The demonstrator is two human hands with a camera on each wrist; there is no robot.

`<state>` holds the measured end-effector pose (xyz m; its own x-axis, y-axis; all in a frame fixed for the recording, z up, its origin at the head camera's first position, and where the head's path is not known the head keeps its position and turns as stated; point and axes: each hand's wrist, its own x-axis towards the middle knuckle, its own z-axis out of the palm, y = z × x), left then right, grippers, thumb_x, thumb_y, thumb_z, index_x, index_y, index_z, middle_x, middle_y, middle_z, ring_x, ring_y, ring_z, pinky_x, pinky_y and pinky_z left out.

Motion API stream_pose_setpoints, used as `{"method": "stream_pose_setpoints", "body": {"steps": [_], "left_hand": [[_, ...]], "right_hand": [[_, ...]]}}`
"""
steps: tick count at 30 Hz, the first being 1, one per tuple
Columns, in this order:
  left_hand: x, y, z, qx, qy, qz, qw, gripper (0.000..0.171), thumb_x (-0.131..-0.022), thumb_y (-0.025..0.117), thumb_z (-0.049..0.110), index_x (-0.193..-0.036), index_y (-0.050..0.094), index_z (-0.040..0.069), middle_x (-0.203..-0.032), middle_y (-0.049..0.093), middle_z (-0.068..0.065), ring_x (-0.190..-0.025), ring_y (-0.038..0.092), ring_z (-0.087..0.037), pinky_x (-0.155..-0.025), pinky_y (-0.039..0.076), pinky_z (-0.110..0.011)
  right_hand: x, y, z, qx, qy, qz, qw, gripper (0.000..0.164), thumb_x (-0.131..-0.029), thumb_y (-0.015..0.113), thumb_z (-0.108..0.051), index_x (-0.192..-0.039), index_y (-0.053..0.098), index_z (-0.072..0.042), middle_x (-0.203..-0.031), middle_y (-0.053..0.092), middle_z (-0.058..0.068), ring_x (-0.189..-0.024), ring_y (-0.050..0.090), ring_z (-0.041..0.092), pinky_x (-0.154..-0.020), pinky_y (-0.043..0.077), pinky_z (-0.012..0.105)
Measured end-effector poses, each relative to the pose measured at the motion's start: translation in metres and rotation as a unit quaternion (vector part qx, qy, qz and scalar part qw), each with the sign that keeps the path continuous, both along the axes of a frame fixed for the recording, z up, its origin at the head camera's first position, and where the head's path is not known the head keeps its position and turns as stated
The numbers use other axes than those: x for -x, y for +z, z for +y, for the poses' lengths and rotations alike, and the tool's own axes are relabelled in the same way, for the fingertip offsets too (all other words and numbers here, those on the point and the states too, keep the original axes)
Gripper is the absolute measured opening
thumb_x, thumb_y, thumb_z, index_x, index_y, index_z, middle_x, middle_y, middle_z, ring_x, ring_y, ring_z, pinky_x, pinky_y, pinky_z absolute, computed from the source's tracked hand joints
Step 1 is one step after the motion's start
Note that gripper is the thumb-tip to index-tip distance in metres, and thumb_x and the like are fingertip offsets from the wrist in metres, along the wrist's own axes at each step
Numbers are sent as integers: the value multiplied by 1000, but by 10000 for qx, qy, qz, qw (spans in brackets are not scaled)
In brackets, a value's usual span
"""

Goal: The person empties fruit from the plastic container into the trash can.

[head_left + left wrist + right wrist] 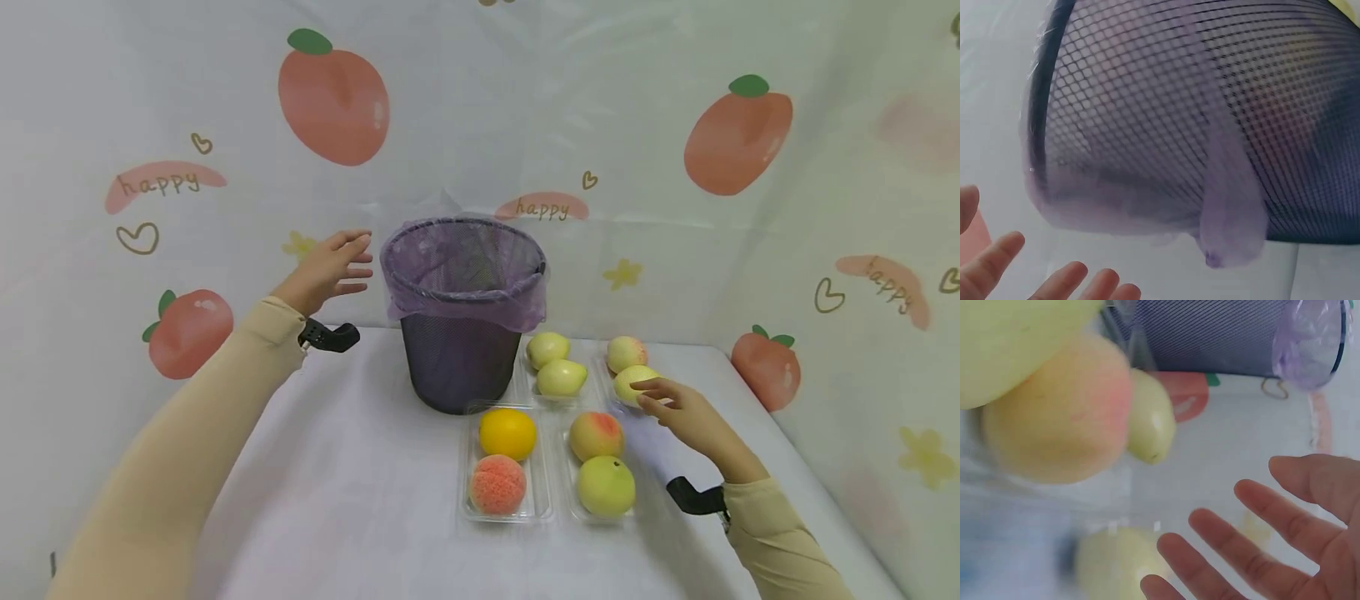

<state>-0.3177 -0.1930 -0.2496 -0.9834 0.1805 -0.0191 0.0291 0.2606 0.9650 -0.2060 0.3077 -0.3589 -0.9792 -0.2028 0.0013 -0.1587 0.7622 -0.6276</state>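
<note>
My left hand [324,273] hovers just left of a black mesh bin [459,371], its fingers extended towards the rim and nothing in them. A purple plastic bag [517,310] lines the bin and folds over its rim; in the left wrist view a gathered corner of the bag [1235,219] hangs down. Over the far right clear tray is my right hand [686,417], fingers spread and empty, overlapping a yellow-green fruit [632,383] in the head view. Behind that fruit sits a pinkish round peach [626,354].
Nearer me, one clear tray [543,500] holds an orange-yellow fruit [507,433] and a red-pink peach [498,485]. Beside it, another holds a peach [597,437] and a green round fruit [606,487]. Two yellow-green fruits [561,379] lie in a tray right of the bin. A printed cloth [450,108] hangs behind.
</note>
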Motion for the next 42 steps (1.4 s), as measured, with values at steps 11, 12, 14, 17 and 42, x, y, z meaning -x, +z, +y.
{"method": "stream_pose_setpoints", "body": {"steps": [11, 12, 14, 17, 42], "left_hand": [[11, 3, 17, -860, -96, -627, 9943, 51, -104, 44, 29, -153, 30, 19, -150, 32, -9, -133, 38, -34, -113, 34, -47], [12, 2, 19, -864, -87, -665, 9940, 50, -104, 44, 29, -152, 32, 18, -148, 33, -8, -132, 39, -33, -113, 35, -47], [12, -1, 22, -860, -79, -713, 9937, 49, -104, 43, 29, -151, 35, 19, -150, 32, -7, -132, 39, -33, -112, 36, -47], [12, -3, 23, -920, -108, -749, 9929, 48, -105, 43, 28, -151, 35, 19, -155, 26, -8, -135, 37, -36, -112, 36, -50], [7, -1, 30, -1348, 198, -1069, 9849, 47, -103, 48, 23, -149, 38, 24, -158, 25, -2, -139, 35, -34, -111, 38, -49]], "right_hand": [[-16, -38, 22, 1488, -244, -1282, 9802, 52, -101, 52, -23, -141, 40, 8, -140, 42, 34, -121, 52, 44, -91, 54, 47], [-17, -41, 23, 1567, -272, -1372, 9777, 53, -101, 52, -23, -141, 39, 8, -141, 41, 34, -122, 52, 44, -91, 54, 47], [-18, -45, 24, 1697, -341, -1543, 9727, 54, -101, 53, -25, -142, 39, 8, -144, 39, 33, -122, 52, 42, -91, 54, 47], [-19, -50, 25, 1913, -331, -1737, 9655, 57, -100, 54, -27, -143, 37, 7, -146, 36, 33, -121, 54, 37, -91, 55, 43], [-20, -75, 27, 2843, -219, -2695, 9198, 75, -100, 55, -23, -151, 8, 3, -135, 54, 20, -109, 62, 15, -93, 53, 46]]}}
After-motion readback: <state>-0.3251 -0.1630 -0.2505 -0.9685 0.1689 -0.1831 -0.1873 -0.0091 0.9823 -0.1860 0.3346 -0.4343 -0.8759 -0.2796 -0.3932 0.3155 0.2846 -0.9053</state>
